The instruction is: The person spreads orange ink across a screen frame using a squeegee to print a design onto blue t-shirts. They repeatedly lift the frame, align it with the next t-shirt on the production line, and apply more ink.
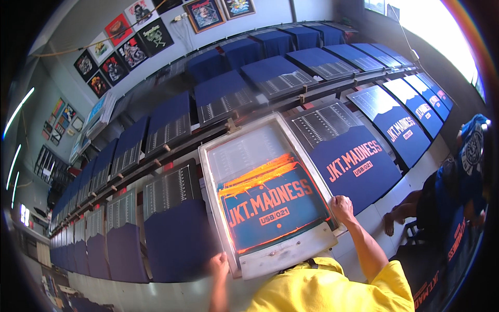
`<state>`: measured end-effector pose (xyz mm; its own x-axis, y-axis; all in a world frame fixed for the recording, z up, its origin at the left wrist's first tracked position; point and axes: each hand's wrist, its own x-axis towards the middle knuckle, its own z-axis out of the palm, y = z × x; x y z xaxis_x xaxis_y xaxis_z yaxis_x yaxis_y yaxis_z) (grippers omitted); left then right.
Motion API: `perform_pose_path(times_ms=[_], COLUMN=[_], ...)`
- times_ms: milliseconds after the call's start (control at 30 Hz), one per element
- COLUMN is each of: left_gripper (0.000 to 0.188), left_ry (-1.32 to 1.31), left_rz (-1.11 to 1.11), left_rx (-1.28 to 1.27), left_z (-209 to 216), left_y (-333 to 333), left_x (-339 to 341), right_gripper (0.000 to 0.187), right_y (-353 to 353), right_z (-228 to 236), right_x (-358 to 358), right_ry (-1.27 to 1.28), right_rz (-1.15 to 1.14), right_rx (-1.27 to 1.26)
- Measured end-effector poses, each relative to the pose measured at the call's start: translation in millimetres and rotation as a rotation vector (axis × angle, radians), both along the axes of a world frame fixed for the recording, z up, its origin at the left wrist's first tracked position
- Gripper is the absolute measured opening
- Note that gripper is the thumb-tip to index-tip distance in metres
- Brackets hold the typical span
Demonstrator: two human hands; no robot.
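A silk-screen frame [208,179] with pale edges lies across a board in front of me. Orange ink is smeared over its mesh, and block lettering shows there. My right hand [342,209] is closed round the frame's right edge, near its lower corner. At the left edge, close to the near corner, my left hand [219,264] grips the frame, slightly blurred. A pale wooden squeegee-like board [288,252] rests across the near end, against my yellow shirt [312,288]. Beneath the mesh, the garment is mostly hidden.
Right of the frame lies a navy shirt [358,179] with orange lettering. Plain navy shirts [179,234] on boards stretch leftward; a second row [223,86] stands behind a rail [208,136]. A person [457,171] sits at the far right. Pictures [138,49] hang on the wall.
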<state>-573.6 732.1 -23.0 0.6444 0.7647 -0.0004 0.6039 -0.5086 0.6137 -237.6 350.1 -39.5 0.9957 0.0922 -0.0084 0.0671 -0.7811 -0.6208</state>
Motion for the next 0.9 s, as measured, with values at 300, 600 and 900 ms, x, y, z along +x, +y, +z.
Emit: perform_pose_path(times_ms=[300,600,900], left_gripper=[0.036,0.025,0.02], left_ry=[0.067,0.006,0.03], left_rz=[0.09,0.061,0.181], left_rx=[-0.06,0.054,-0.177], left_z=[8.3,-0.5,-1.6], left_y=[-6.0,40.8,21.3], left_x=[9.7,-41.8,-26.0], right_gripper=[0.032,0.031,0.034], right_y=[-3.2,20.3,-17.0], right_z=[10.9,29.6,18.3], right_x=[4.3,-34.3,-24.4], right_ry=[0.056,0.108,0.283], right_rz=[-0.017,0.001,0.024], right_rx=[0.124,0.307,0.606])
